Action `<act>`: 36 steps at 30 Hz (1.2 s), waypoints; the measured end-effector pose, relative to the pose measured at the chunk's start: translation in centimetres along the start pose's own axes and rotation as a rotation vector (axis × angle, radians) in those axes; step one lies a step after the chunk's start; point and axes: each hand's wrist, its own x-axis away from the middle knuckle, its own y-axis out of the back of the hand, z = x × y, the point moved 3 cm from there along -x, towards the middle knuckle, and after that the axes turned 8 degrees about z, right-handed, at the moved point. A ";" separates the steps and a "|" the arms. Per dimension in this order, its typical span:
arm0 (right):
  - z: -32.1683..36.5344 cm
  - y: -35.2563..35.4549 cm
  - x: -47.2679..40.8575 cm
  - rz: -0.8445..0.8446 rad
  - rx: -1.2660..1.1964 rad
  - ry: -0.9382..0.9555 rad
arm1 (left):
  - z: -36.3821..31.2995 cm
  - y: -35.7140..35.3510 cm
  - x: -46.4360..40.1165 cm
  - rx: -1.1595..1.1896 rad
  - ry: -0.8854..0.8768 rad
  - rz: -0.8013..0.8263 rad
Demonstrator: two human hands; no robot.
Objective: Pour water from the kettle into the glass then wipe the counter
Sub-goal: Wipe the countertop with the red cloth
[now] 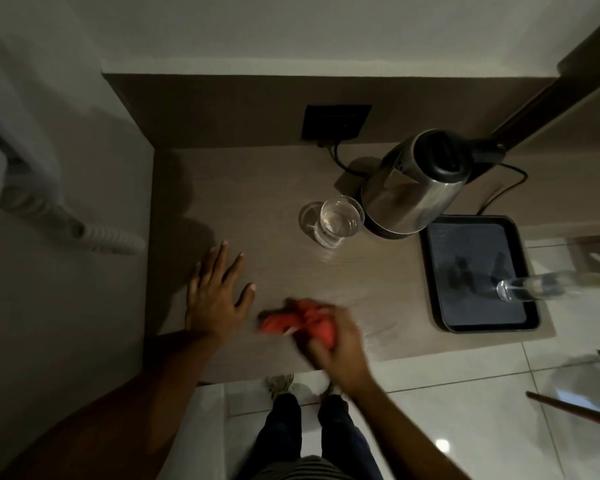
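— Where's the cloth?

— Red cloth (293, 320), bunched in the right hand (336, 341) near the counter's (257, 209) front edge; fingers clamped round it (blurred, so detail is poor).

— And the left hand (215, 299)?

— Flat on the counter, fingers spread, holding nothing.

— Kettle and glass?

— Kettle (416, 188) stands at the back right on its base. Glass (340, 220) just beside it, to its left, water inside. A tray (478, 327) lies right of them, with a second glass (534, 289) on it.
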 end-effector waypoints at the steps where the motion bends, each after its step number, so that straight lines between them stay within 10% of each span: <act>1: -0.9 2.7 -0.5 -0.083 0.020 0.006 | -0.1 0.0 0.0 -0.007 0.004 0.001; 7: -6.8 6.2 -0.6 -0.394 0.213 -0.295 | -0.2 -0.3 -0.1 -0.033 0.003 -0.002; 16: -1.3 -5.3 0.4 0.190 0.053 0.055 | 0.2 -0.4 -0.2 -0.034 -0.008 -0.026; 23: -4.6 10.3 -0.7 -0.242 0.248 -0.130 | 0.3 -0.6 -0.2 -0.053 0.010 0.004; 28: -6.0 2.4 2.1 -0.329 0.206 -0.326 | 0.3 -1.0 -0.1 -0.068 0.012 -0.018; 36: 1.1 -8.8 2.3 0.307 -0.170 -0.182 | 0.4 -0.7 -0.2 -0.029 -0.004 -0.049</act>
